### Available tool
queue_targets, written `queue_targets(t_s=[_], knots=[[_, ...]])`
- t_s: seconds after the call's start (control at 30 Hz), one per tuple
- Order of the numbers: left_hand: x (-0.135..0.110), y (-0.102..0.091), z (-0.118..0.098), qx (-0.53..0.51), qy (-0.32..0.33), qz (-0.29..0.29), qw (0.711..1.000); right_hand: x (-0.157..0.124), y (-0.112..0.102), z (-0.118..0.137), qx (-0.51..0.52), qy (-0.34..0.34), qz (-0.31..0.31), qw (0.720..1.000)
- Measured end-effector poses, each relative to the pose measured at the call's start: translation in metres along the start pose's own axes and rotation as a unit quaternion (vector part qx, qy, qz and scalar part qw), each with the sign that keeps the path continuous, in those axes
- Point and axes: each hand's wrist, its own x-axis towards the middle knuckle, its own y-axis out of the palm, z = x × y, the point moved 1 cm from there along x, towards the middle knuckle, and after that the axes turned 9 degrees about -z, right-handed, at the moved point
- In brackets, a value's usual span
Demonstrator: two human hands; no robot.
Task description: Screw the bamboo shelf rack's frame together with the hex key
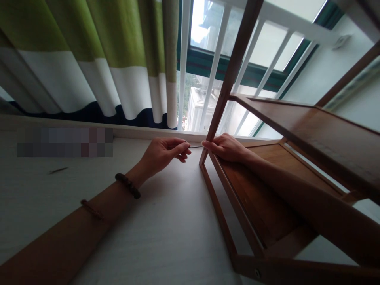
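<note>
Between the two hands, only a short length of a thin dark metal rod (196,147) shows. The rest is buried in the pinching fingers of the left hand (166,152), and whether its tip meets the wood cannot be told. Its long axis runs level, pointing from the left hand toward the right hand (227,148), which is closed around the corner post of a brown wooden shelf rack (255,206). The rack is cut off beyond that hand at the right and lower edges. Two shelf boards can be counted. The left wrist wears two bands: a dark bead bracelet (127,185) and a thin reddish cord (92,209). One more dark sliver (58,170), too small to identify, lies on the white table (166,229), well left of the left hand.
</note>
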Motion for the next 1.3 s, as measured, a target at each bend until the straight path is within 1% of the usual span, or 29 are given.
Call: queue_targets(t_s=[0.2,0.4,0.57,0.73,1.03,1.3], knots=[[-0.001,0.000,0.000,-0.006,-0.007,0.009,1.000,-0.001,0.000,-0.001,-0.004,0.006,0.000,1.000],[-0.002,0.000,0.001,-0.013,0.007,0.014,1.000,0.000,0.000,-0.001,0.002,-0.001,-0.001,1.000],[-0.001,0.000,0.003,-0.004,0.001,0.014,1.000,0.000,0.000,-0.001,0.003,0.000,0.003,1.000],[-0.002,0.001,0.006,-0.027,-0.006,0.010,1.000,0.000,0.000,-0.001,0.002,-0.003,0.001,1.000],[-0.003,0.006,0.013,-0.070,-0.027,-0.031,0.997,0.001,-0.001,0.001,-0.001,-0.004,-0.001,1.000],[-0.002,0.007,0.019,-0.035,-0.021,-0.049,0.998,0.000,0.000,-0.001,0.000,-0.002,-0.001,1.000]])
